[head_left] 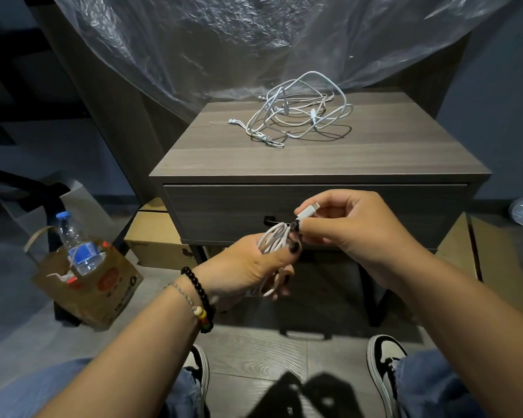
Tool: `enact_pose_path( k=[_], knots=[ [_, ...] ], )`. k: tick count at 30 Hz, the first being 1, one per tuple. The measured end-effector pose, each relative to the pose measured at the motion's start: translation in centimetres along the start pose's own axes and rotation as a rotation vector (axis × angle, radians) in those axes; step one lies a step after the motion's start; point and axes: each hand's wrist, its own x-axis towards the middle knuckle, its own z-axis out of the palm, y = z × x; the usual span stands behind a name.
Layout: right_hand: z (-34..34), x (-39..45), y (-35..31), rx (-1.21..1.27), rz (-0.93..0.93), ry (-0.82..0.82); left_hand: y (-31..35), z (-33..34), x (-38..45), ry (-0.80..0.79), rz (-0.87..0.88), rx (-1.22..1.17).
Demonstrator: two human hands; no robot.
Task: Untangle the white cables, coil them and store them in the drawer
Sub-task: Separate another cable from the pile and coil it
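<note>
- Left hand (248,267), lower centre of frame, is gripping a coiled white cable (272,241), fingers curled round the loops.
- Right hand (344,224) is pinching the cable's plug (310,210).
- Tangled cables (299,113) are lying on the counter (314,158), upper centre.
- Drawer (224,212) is sitting closed; judged next: finishing the coil, then opening it.

Matt wood-grain nightstand (314,158), crinkled glossy plastic sheet (224,34), seemingly smooth white cables (299,116).

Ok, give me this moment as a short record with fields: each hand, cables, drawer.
left hand: holds coiled white cable
right hand: pinches that cable's connector end
tangled cables: loose heap on nightstand top
drawer: closed
floor left: paper bag with water bottle
</note>
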Motion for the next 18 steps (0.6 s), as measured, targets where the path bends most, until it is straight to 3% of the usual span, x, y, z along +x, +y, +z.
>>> enact_pose_path(
  k=[8, 15, 18],
  knots=[
    [-0.75, -0.35, -0.56, -0.004, 0.104, -0.147, 0.19, 0.01, -0.48, -0.140, -0.039, -0.128],
    [-0.92, -0.30, -0.40, -0.013, 0.097, -0.143, 0.15, 0.48, -0.02, -0.003, 0.080, 0.018],
    [-0.82, -0.12, -0.23, -0.040, 0.112, -0.113, 0.24, 0.47, 0.34, 0.154, 0.111, 0.193]
  ],
)
